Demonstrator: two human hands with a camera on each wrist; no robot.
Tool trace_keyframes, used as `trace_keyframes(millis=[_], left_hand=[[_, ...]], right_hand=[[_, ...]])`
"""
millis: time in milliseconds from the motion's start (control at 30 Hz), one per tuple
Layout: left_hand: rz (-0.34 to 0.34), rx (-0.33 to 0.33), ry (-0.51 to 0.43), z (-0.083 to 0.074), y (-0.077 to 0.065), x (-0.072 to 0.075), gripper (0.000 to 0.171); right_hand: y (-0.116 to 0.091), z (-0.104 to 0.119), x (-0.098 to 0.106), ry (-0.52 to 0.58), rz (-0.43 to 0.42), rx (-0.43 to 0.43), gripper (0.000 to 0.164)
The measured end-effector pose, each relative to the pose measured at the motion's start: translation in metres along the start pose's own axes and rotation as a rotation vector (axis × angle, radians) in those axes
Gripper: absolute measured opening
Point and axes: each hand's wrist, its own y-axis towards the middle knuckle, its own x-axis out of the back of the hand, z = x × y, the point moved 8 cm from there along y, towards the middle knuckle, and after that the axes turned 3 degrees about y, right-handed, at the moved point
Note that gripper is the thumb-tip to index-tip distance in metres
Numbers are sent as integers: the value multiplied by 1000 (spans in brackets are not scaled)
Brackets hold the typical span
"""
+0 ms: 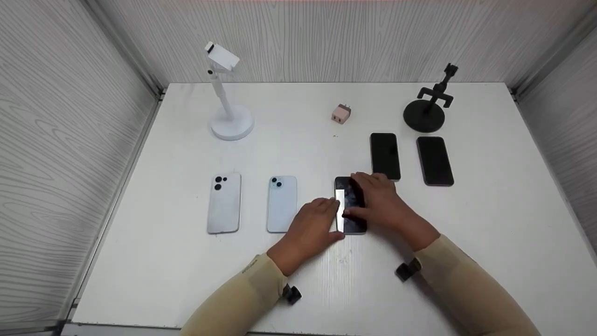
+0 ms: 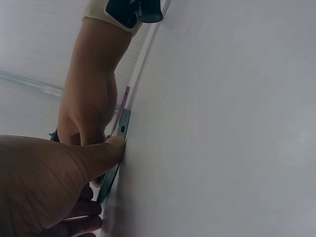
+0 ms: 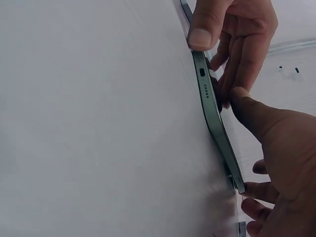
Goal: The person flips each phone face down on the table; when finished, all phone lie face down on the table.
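A dark-screened smartphone point(image 1: 353, 224) lies face up near the middle of the white table, a bright reflection on its left side. At its lower left, my left hand point(image 1: 311, 228) holds it, fingers along the long side and thumb at the bottom corner. From the right, my right hand point(image 1: 385, 203) grips it, thumb over the screen and fingers at the upper right edge. Both wrist views show the phone's greenish frame point(image 2: 123, 123) with its charging port; in the right wrist view the frame point(image 3: 212, 111) runs between both hands. The phone's underside is hidden.
Left of the hands lie a light blue phone point(image 1: 282, 205) and a silver-white phone point(image 1: 224, 205), backs up. Two black phones point(image 1: 385, 154) point(image 1: 435, 161) lie right. Behind stand a white phone stand point(image 1: 232, 123), a pink charger point(image 1: 341, 114) and a black phone stand point(image 1: 424, 116).
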Motion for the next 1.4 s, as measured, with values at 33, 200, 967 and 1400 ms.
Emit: trace_keyframes(millis=[33,200,967,1400], left_hand=[[2,2,-3,0,0,0,82],[13,6,4,0,0,-1,80],[8,-21,57,-3,2,-1,76],[24,-67,262,-11,2,-5,75]], right_hand=[[0,-2,1,9,12,-1,91],[-3,-11,11,36,46,26,64],[-7,-19,16,135,85,57,93],[-9,-24,19,134,70,43,88]])
